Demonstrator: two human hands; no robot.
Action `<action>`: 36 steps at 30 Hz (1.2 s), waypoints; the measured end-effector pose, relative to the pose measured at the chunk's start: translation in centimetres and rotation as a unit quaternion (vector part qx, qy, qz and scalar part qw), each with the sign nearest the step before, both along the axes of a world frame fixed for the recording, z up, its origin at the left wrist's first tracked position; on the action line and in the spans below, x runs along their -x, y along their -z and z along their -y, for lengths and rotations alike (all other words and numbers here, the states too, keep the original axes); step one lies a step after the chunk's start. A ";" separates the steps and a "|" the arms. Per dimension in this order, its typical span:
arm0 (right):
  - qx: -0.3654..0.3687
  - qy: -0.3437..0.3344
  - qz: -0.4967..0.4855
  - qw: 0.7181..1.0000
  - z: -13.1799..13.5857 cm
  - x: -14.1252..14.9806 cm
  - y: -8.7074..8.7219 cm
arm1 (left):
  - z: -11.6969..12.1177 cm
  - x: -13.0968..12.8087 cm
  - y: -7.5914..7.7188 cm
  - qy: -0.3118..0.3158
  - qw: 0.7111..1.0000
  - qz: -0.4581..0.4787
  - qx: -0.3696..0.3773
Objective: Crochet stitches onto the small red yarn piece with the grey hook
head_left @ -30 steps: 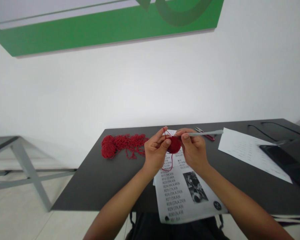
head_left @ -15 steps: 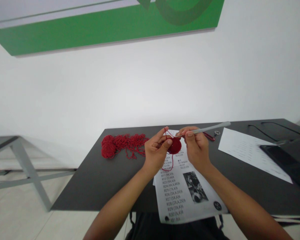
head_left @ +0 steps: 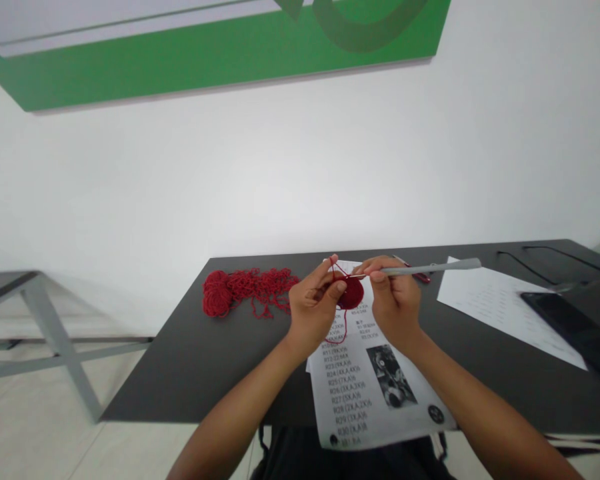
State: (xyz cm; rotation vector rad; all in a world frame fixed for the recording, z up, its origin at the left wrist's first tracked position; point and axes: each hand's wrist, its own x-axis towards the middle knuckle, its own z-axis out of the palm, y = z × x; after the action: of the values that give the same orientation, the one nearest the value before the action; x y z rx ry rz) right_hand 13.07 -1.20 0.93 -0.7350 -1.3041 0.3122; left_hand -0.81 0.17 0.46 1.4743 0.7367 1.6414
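Observation:
My left hand pinches a small round red crochet piece between thumb and fingers, with a strand of red yarn running over its raised forefinger. My right hand is closed on a grey crochet hook, whose tip points left into the red piece and whose handle reaches out to the right. A thread hangs down from the piece over a printed pattern sheet lying on the black table below both hands.
A heap of red yarn with small crocheted rounds lies left of my hands. A second paper sheet, a dark phone, a black cable and a red-handled tool lie to the right. A grey table frame stands at far left.
My right hand tilted the hook handle up, then brought it level again and slid it farther right. The left hand and the red piece stayed in place.

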 end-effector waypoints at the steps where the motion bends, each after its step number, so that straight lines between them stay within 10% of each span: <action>1: -0.002 0.005 0.005 1.000 0.0 0.1 -0.1 | 0.1 0.1 0.0 -0.015 1.000 -0.017 -0.019; 19: -0.123 0.021 0.200 0.972 -0.7 -0.6 1.6 | -0.1 0.4 0.5 -0.117 0.979 -0.098 -0.132; 23: -0.154 0.052 0.254 0.953 -1.4 -1.2 2.6 | 0.0 -0.2 0.5 -0.012 0.999 0.047 0.015; 29: -0.128 -0.005 0.176 0.976 -1.1 -0.9 2.1 | -0.4 -0.4 0.0 0.194 0.941 0.206 0.185; 36: -0.065 -0.070 0.100 0.990 -0.8 -0.3 0.4 | -2.4 1.6 0.1 0.009 0.999 0.035 -0.020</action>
State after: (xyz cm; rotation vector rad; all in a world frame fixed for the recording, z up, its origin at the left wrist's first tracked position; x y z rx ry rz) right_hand 13.37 -0.38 0.54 -0.5766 -1.5552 0.2681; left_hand -2.38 2.59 0.35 1.4406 0.6544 1.6940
